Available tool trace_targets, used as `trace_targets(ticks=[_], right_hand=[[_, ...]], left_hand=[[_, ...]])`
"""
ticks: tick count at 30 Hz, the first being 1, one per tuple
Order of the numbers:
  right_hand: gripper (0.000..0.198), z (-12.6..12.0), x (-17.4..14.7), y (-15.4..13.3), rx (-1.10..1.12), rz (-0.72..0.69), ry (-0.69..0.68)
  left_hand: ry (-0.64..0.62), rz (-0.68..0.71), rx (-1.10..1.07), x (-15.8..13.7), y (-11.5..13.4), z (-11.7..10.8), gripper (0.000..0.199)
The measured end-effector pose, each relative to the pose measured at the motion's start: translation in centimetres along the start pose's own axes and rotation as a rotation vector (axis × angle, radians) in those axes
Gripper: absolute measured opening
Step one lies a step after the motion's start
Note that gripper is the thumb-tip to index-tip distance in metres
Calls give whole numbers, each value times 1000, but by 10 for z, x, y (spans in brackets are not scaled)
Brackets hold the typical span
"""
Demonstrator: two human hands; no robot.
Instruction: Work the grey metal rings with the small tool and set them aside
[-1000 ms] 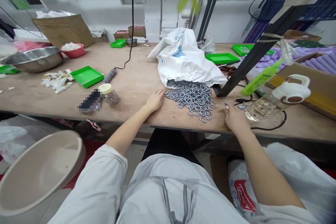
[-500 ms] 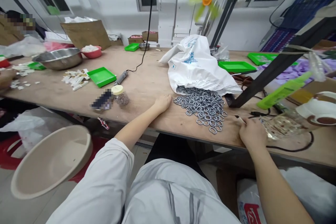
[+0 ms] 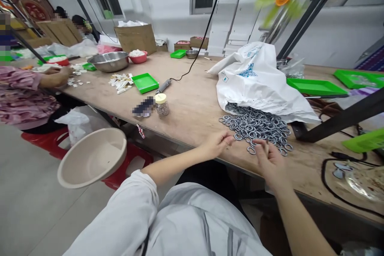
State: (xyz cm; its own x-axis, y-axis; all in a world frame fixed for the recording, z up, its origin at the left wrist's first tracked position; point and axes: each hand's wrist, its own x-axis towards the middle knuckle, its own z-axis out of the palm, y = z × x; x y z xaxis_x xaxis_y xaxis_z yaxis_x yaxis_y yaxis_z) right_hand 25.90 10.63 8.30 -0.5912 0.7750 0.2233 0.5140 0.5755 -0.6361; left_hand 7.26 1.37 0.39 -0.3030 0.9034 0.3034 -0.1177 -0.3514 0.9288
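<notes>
Many grey metal rings spill from a white plastic sack onto the wooden table. My left hand is at the table's front edge, just left of the rings, with its fingers curled together. Whatever may be between them is hidden. Close by on the right, my right hand pinches a thin, pale stick-like piece in front of the pile. Its exact kind cannot be made out.
A jar with a yellow lid, a grey-handled corded tool and a green tray lie leftward. A black post rises at right. Below the table edge sits a beige basin. A co-worker sits far left.
My right hand has moved left from the table's right side to the front of the rings, carrying the thin piece. My left hand's fingers have curled beside the pile. The view has turned left.
</notes>
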Motion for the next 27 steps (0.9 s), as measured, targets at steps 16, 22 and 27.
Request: trace_targets(ticks=[16,22,27], right_hand=[[44,51,-25,-25,623,83,26],[37,46,-21,-23,541,18,-48],[40,50,-17,-27,591,41,-20]], left_hand=[[21,-122,-469,-27,2,35,56],[32,-92,-288,-28,8,28,46],[41,-104,-338,-27,7,30,48]])
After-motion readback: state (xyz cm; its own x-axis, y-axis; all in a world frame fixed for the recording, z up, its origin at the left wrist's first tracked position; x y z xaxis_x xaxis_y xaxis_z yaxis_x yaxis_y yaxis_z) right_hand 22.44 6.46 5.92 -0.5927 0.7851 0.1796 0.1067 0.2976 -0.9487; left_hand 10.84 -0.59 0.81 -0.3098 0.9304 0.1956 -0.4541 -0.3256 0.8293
